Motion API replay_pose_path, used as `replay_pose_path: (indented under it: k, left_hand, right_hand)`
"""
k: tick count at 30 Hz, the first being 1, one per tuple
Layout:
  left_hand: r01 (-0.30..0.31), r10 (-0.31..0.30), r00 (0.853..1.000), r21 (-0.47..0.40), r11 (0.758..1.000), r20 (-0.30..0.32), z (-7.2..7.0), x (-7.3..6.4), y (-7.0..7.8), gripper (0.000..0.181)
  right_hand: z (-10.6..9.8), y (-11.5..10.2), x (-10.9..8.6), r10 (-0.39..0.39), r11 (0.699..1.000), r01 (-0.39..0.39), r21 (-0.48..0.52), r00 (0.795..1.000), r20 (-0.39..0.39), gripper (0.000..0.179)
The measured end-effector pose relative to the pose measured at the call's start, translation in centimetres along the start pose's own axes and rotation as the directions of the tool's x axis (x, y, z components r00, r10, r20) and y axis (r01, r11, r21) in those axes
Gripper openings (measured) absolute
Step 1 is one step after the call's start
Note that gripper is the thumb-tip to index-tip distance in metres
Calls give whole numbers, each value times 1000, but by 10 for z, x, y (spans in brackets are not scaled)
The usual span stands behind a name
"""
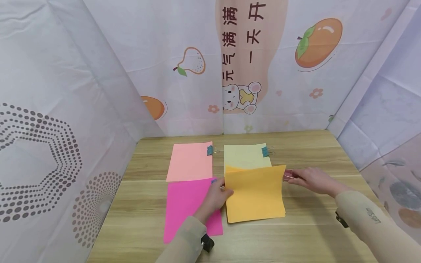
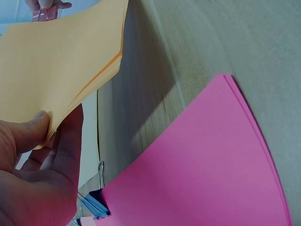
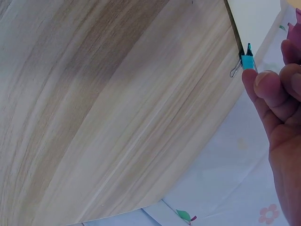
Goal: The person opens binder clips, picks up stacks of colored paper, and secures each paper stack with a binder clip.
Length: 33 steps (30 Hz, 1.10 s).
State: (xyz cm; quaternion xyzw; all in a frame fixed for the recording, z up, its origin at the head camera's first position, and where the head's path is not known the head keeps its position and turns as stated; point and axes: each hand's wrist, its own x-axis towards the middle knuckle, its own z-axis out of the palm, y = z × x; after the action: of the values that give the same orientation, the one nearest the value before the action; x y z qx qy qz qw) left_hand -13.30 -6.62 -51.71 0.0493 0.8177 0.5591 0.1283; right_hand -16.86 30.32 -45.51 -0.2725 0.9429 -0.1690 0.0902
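A stack of orange paper (image 1: 254, 193) is held up at a tilt over the table, its layered edge showing in the left wrist view. My left hand (image 1: 215, 195) grips its left side, thumb (image 2: 33, 132) on the face and fingers behind. On the opposite side, my right hand (image 1: 312, 179) pinches a pink binder clip (image 1: 288, 175) right at the stack's upper right edge. That same pink clip (image 2: 44, 14) appears between fingertips at the top of the left wrist view. In the right wrist view, the right hand (image 3: 282, 103) hides most of it.
Bright pink paper (image 1: 187, 204) with a blue binder clip (image 2: 96, 203) lies under my left forearm. Behind it is salmon paper (image 1: 190, 160) with a teal clip (image 1: 209, 150). Pale yellow paper (image 1: 245, 155), also with a teal clip (image 1: 265, 151), lies behind the orange stack. A printed curtain (image 1: 184, 29) borders the table.
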Motion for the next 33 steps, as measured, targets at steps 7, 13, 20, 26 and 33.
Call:
replay_pose_path:
  k: [7,13,20,26,33]
  left_hand:
    - [-8,8,1000,-10,1000,-19,0,1,-2,40]
    - [4,-4,999,-12,1000,-34,-1,1,-5,40]
    - [6,-7,1000,-33,999,-15,-1,1,-4,41]
    - [7,-6,1000,-50,999,2,-1,0,-5,40]
    - [12,-11,1000,-51,999,10,0,0,-6,43]
  right_hand:
    - [-4,-2,-1,0,1000,0,17,1000,10,27]
    - [-9,-2,-2,-12,1000,12,17,1000,-6,47]
    - [-13,-6,-1,11,1000,-11,13,1000,-11,52]
    - [-12,-6,1,19,1000,-19,13,1000,12,57]
    - [-10,-7,4,-65,997,65,33,998,-1,31]
